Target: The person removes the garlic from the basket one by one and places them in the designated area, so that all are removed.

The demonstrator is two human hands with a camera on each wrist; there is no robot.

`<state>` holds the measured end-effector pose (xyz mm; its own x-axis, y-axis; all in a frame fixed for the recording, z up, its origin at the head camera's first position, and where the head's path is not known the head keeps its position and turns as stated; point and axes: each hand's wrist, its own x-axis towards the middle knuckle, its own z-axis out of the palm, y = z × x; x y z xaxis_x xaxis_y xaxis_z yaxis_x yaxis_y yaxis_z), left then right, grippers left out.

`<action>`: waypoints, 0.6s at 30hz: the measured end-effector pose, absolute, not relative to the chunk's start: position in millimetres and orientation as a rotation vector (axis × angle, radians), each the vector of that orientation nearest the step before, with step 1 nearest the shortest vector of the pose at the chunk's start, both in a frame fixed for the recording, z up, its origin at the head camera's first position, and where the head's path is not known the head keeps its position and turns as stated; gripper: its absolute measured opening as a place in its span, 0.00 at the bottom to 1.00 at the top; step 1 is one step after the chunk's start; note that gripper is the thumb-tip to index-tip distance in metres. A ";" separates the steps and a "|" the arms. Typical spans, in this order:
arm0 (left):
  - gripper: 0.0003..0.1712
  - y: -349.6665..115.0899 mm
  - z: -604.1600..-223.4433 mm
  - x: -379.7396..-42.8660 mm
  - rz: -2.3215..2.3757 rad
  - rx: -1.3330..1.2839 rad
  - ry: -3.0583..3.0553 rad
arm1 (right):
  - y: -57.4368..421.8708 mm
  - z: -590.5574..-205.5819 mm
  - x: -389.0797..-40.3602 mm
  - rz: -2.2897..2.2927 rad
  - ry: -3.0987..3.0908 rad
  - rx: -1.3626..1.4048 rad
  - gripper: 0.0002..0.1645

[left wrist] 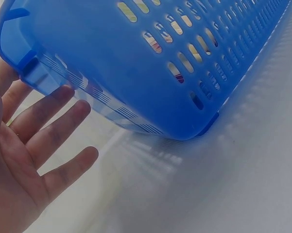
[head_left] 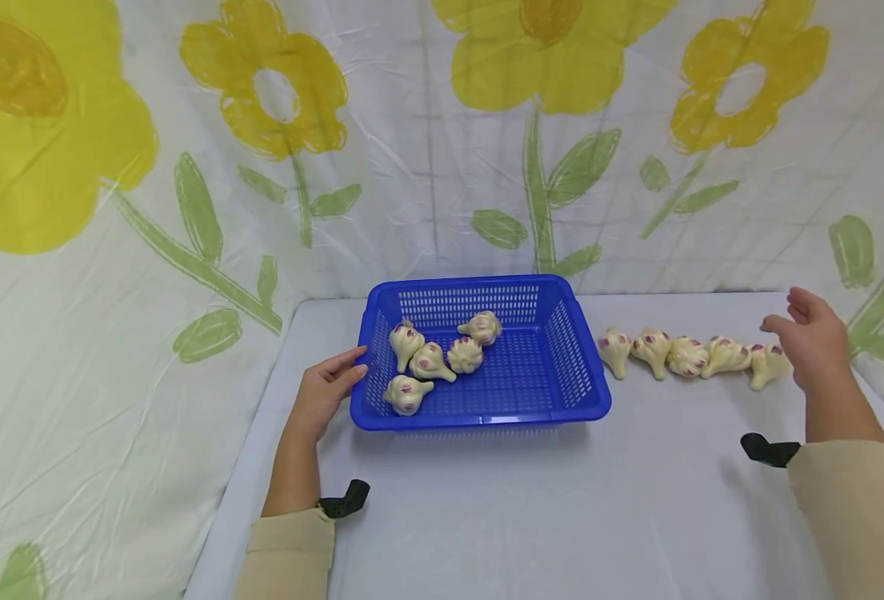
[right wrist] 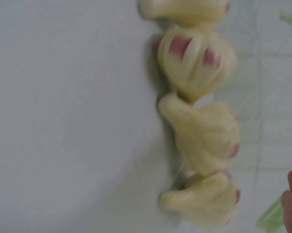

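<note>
A blue plastic basket (head_left: 479, 421) stands on the white table with several garlic bulbs (head_left: 428, 361) inside, mostly toward its left. My left hand (head_left: 327, 392) is at the basket's left rim, thumb and forefinger touching it. In the left wrist view its other fingers (left wrist: 63, 138) are spread and fairly straight beside the basket wall. Right of the basket, several more garlic bulbs (head_left: 687, 357) lie in a row. My right hand (head_left: 812, 337) is raised near the row's right end, thumb apart from the fingers, holding nothing. Only a bit of it shows in the right wrist view.
A white cloth with painted yellow flowers (head_left: 550, 79) hangs behind the table and along its sides. The row of bulbs lies close to the table's back edge. White tabletop (head_left: 561, 508) extends in front of the basket and the bulbs.
</note>
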<state>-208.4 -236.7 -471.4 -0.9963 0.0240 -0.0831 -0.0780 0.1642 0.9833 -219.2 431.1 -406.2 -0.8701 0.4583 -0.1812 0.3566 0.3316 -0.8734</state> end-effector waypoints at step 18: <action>0.30 -236.8 -471.5 -208.7 1.967 -0.065 2.341 | 239.3 -370.0 -234.9 1.653 -2.442 0.161 0.41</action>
